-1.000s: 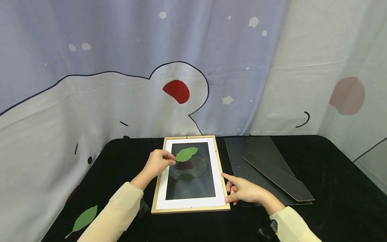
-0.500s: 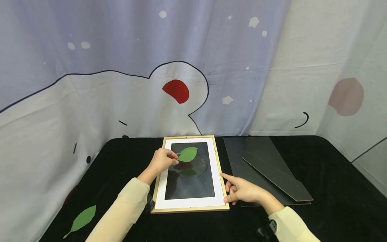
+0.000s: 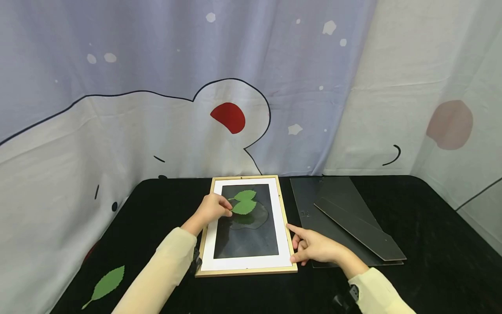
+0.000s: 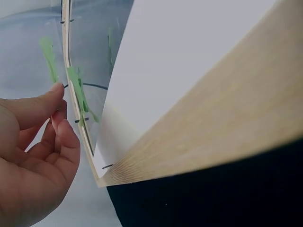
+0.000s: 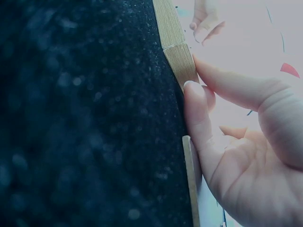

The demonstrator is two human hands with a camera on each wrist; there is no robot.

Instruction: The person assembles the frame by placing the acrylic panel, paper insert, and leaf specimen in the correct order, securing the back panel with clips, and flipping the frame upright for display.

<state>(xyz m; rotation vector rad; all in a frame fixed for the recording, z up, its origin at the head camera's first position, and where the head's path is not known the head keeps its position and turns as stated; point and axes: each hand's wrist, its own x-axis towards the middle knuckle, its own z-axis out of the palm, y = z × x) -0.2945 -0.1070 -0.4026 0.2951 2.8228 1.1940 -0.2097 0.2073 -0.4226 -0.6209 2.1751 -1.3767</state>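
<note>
A light wood picture frame (image 3: 247, 272) with a white mat lies on the black table. My left hand (image 3: 211, 210) is over its left side, pinching one end of a green leaf (image 3: 244, 207) between thumb and fingertips. A second green leaf (image 3: 245, 195) shows just behind, partly overlapped by the held one; its thin stem points left. In the left wrist view the held leaf (image 4: 48, 56) stands at the fingertips, beside more green (image 4: 78, 90) over the frame. My right hand (image 3: 313, 248) touches the frame's right edge with index finger and thumb, index stretched out.
Another green leaf (image 3: 106, 285) lies at the table's left front. Right of the frame, a large dark board (image 3: 329, 192) lies with a narrower dark board (image 3: 361, 229) across it. A printed curtain (image 3: 157, 131) hangs behind the table.
My left hand has moved slightly right with its leaf, which has come lower and nearer the frame. The second leaf now shows clearly behind it. The right hand stays at the frame's edge.
</note>
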